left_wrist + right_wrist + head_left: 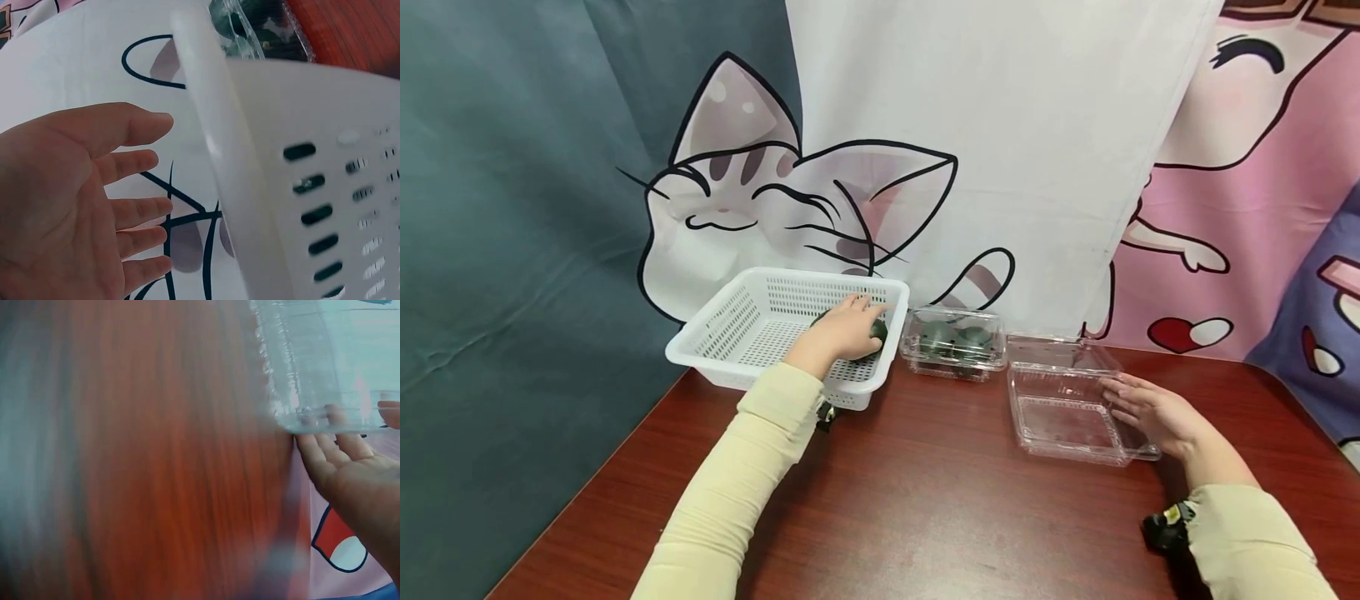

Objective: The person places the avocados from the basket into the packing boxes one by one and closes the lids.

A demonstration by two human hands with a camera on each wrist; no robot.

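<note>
My left hand (847,327) reaches into the white slotted basket (706,363), over dark green rounded fruits (878,332) that look like avocados and are partly hidden beneath it. In the left wrist view the fingers (147,212) and thumb extend beside the basket wall (250,156), holding nothing. An open clear plastic box (1067,454) lies at the right with its lid (1060,354) tipped back. At its right side is my right hand (1157,417), fingers extended against the plastic. The right wrist view shows those fingertips at the corner of the box (312,369).
Between basket and open box stands a closed clear box (955,360) with dark green fruits (936,337) inside. All rest on a reddish-brown wooden table (940,492). Behind it hangs a printed cloth (1045,150) with cartoon figures; a dark green curtain (512,250) is at the left.
</note>
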